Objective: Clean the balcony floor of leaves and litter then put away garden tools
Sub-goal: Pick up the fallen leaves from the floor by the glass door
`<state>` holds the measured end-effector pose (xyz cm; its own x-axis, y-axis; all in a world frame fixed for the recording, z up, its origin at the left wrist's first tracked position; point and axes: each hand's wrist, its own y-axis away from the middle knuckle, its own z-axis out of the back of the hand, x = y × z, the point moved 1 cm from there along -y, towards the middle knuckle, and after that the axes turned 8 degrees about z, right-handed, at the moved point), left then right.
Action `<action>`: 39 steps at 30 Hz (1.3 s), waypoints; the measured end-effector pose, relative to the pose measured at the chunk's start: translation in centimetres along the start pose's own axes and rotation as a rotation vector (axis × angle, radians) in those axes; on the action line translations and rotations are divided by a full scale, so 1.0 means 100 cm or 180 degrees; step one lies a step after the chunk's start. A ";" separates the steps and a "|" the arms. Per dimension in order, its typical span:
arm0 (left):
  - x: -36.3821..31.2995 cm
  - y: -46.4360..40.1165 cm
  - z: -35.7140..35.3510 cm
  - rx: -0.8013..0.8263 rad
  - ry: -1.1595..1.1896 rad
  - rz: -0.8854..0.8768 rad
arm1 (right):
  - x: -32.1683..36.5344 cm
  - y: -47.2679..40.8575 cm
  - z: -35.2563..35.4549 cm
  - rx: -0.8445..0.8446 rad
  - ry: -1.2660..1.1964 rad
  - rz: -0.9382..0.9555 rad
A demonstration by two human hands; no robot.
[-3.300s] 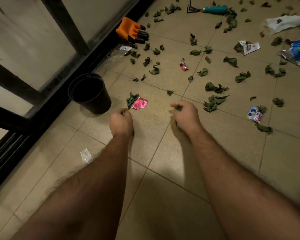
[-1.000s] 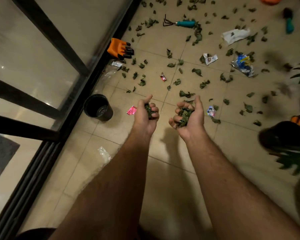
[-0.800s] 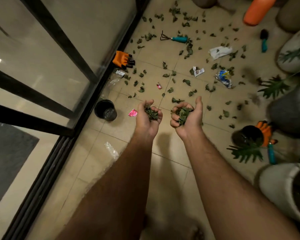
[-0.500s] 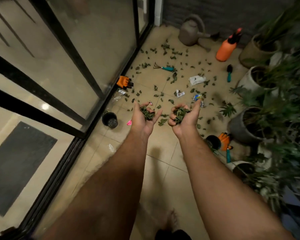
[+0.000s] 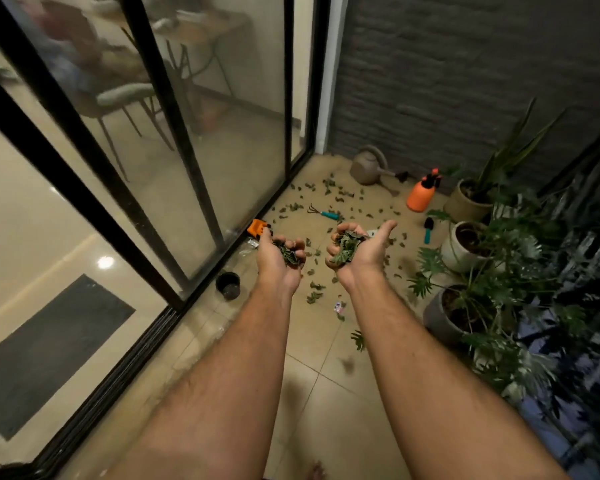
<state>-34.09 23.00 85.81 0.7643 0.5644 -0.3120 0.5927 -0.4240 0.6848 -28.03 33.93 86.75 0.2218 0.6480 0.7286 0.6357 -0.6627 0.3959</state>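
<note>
Head view, both hands cupping leaves [image 5: 345, 245]

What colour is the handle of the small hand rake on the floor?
Teal, seen in the head view: hand rake with dark prongs.

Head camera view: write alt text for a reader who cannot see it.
Both hands, left and right, cup gathered leaves palm-up above a tiled balcony floor strewn with leaves, a hand rake and potted plants.
</note>
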 end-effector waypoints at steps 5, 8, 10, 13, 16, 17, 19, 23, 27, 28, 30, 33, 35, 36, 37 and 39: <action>-0.027 0.032 0.015 -0.0058 -0.0076 -0.0115 | -0.012 0.023 -0.026 0.0123 0.0400 -0.0006; -0.055 0.041 0.032 0.0040 -0.0031 -0.0197 | -0.031 0.032 -0.048 0.0191 0.0595 -0.0073; -0.074 0.047 0.047 0.0069 0.0036 -0.0237 | -0.047 0.040 -0.062 0.0270 0.0657 -0.0147; -0.105 0.061 0.076 -0.0007 0.0165 -0.0401 | -0.074 0.058 -0.090 0.0546 0.0657 -0.0292; -0.133 0.077 0.104 -0.0119 0.0271 -0.0569 | -0.104 0.073 -0.120 0.0839 0.0647 -0.0446; -0.141 0.081 0.113 -0.0206 0.0307 -0.0647 | -0.114 0.078 -0.131 0.0948 0.0669 -0.0540; -0.158 0.086 0.128 -0.0353 0.0406 -0.0788 | -0.130 0.085 -0.152 0.1134 0.0757 -0.0732; -0.188 0.093 0.143 -0.0480 0.0739 -0.1117 | -0.152 0.086 -0.195 0.1562 0.1034 -0.0922; -0.207 0.097 0.158 -0.0678 0.1029 -0.1477 | -0.172 0.082 -0.228 0.2107 0.1391 -0.1165; -0.208 0.099 0.164 -0.0726 0.1118 -0.1579 | -0.178 0.084 -0.233 0.2237 0.1448 -0.1254; -0.208 0.106 0.176 -0.0765 0.1262 -0.1756 | -0.194 0.092 -0.239 0.2486 0.1557 -0.1420; -0.199 0.127 0.209 -0.0938 0.1614 -0.2025 | -0.228 0.120 -0.239 0.2847 0.1917 -0.1642; -0.190 0.146 0.232 -0.1054 0.1833 -0.2170 | -0.249 0.144 -0.237 0.3059 0.2041 -0.1773; -0.187 0.158 0.247 -0.1123 0.1968 -0.2261 | -0.261 0.160 -0.236 0.3179 0.2096 -0.1858; -0.184 0.170 0.262 -0.1208 0.2071 -0.2349 | -0.272 0.176 -0.234 0.3291 0.2162 -0.1939; -0.176 0.200 0.296 -0.1413 0.2273 -0.2479 | -0.293 0.215 -0.227 0.3486 0.2299 -0.2100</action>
<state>-28.21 -16.41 85.48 -0.1737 0.8975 -0.4053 0.5912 0.4242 0.6859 -37.61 -7.82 86.62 -0.5254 0.1711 0.8335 0.7771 0.4954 0.3882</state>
